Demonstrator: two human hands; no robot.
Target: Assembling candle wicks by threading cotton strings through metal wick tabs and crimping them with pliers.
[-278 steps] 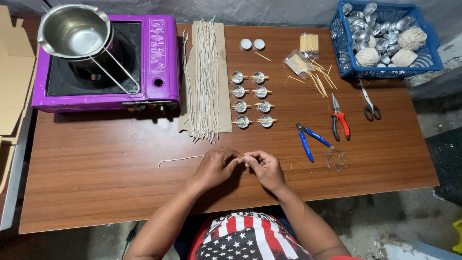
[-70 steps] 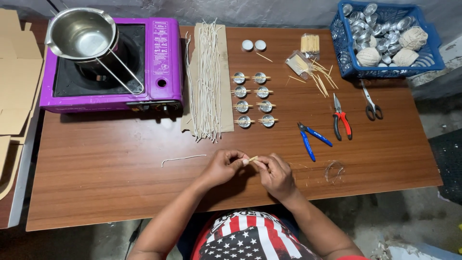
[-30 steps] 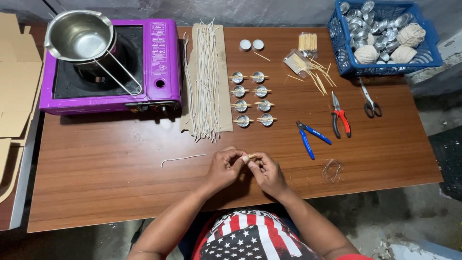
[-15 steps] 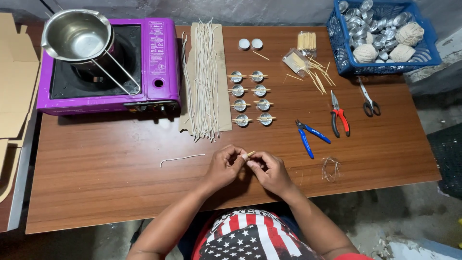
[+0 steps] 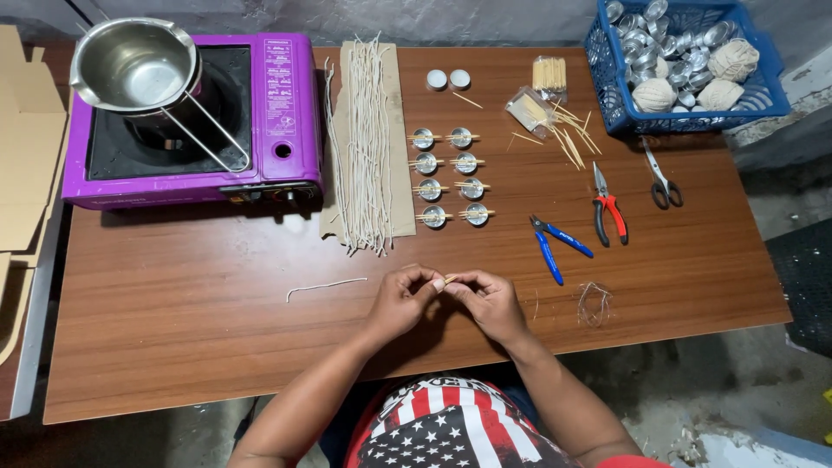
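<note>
- Wooden stick (image 5: 450, 279), short and pale, sits at the lower centre of the frame, pinched between the fingertips of both hands just above the table (image 5: 173, 347). Its long axis appears to run left to right, bridging the two hands; it is too small to tell more.
- Left hand (image 5: 400, 301) is closed in a pinch on the stick's left end; right hand (image 5: 488, 301) is closed in a pinch on its right end. Both are equally near it.
- One purple camp stove (image 5: 277, 121) occupies the upper left, carrying one steel pot (image 5: 130, 65).
- One blue basket (image 5: 771, 95) at the upper right holds metal cups and three balls of twine.
- One cardboard strip (image 5: 397, 130) at top centre carries a bundle of white wicks (image 5: 364, 147), long axes running top to bottom.
- One loose wick (image 5: 325, 286) lies left of the left hand, apart from it.
- Eight small metal cups (image 5: 449, 177) stand in two columns of four, above the hands, each with a stick across it.
- Three cutting tools lie to the right: blue pliers (image 5: 555, 244), red pliers (image 5: 609, 212), scissors (image 5: 663, 178).
</note>
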